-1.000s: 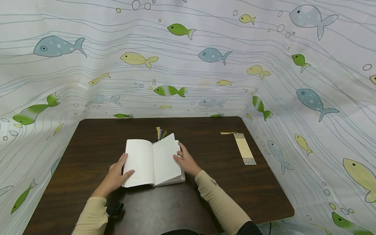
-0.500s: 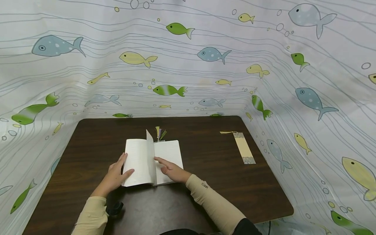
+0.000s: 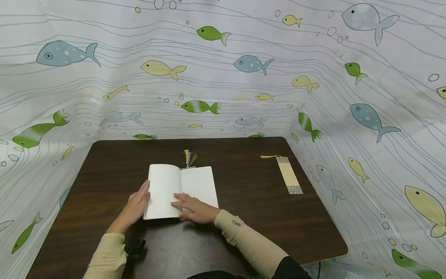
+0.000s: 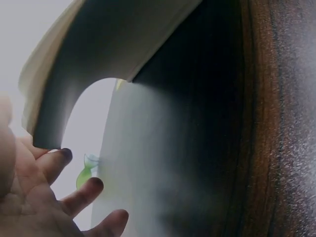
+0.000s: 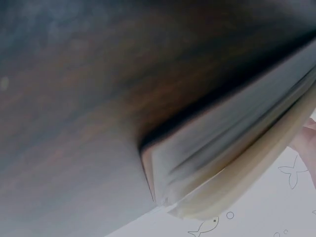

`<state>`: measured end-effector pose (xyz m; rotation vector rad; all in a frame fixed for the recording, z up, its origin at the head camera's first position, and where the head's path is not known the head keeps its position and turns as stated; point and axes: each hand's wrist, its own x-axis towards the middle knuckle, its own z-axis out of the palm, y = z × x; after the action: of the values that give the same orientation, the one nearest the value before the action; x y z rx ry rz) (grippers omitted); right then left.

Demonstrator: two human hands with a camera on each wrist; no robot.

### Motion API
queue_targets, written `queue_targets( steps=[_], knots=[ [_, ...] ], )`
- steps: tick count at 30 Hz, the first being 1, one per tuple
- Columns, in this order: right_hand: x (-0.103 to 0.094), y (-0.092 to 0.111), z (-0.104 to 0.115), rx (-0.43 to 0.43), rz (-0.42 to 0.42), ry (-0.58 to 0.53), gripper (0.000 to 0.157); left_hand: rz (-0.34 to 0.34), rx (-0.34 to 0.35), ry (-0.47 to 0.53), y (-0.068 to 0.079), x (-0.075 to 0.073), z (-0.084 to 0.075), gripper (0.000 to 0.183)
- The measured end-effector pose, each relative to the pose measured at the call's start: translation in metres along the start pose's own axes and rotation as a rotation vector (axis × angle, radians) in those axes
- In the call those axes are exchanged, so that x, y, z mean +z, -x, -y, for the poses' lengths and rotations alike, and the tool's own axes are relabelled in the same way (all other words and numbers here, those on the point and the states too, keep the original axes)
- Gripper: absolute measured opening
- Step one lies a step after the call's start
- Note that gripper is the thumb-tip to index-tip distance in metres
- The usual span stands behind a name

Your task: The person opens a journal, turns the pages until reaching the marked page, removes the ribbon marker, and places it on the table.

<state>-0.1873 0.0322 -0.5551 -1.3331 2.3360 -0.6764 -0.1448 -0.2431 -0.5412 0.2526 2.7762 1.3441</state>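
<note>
On the dark worktop (image 3: 244,170), by a clock face centred on an open book (image 3: 180,184), the person's left hand (image 3: 134,203) is set between eight and nine o'clock, its relaxed fingers laid along the outer edge with nothing gripped; its thumb, stretched over the paper a moment ago, has been drawn back. Mid-worktop, a leaf (image 3: 163,181) that was standing upright has been brought flat onto the book's left side, so this page turn may be judged complete. Tassels (image 3: 188,160) are seen at about twelve o'clock, past the far edge. At five o'clock, the right hand (image 3: 195,208) is spread loosely across the gutter's near end, nothing grasped. Well apart, between two and three o'clock, a cream bookmark (image 3: 289,175) is seen lying untouched.
</note>
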Motion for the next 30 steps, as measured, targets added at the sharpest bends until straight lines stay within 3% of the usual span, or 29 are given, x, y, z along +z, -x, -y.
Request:
queue_targets(
  steps=[6, 13, 21, 30],
  knots=[
    [-0.002, 0.002, 0.002, 0.019, 0.014, 0.006, 0.057, 0.051, -0.073, -0.098, 0.000, 0.001, 0.002, 0.088],
    [-0.007, 0.010, -0.010, 0.159, 0.008, 0.134, 0.061, 0.047, -0.068, -0.103, -0.001, 0.001, 0.000, 0.090],
    [-0.011, 0.021, -0.041, 0.256, 0.003, 0.309, 0.075, 0.053, -0.074, -0.102, -0.001, 0.000, 0.000, 0.090],
    [-0.025, 0.041, -0.057, 0.379, 0.006, 0.230, 0.098, 0.061, -0.087, -0.109, -0.002, 0.001, 0.003, 0.092]
  ],
)
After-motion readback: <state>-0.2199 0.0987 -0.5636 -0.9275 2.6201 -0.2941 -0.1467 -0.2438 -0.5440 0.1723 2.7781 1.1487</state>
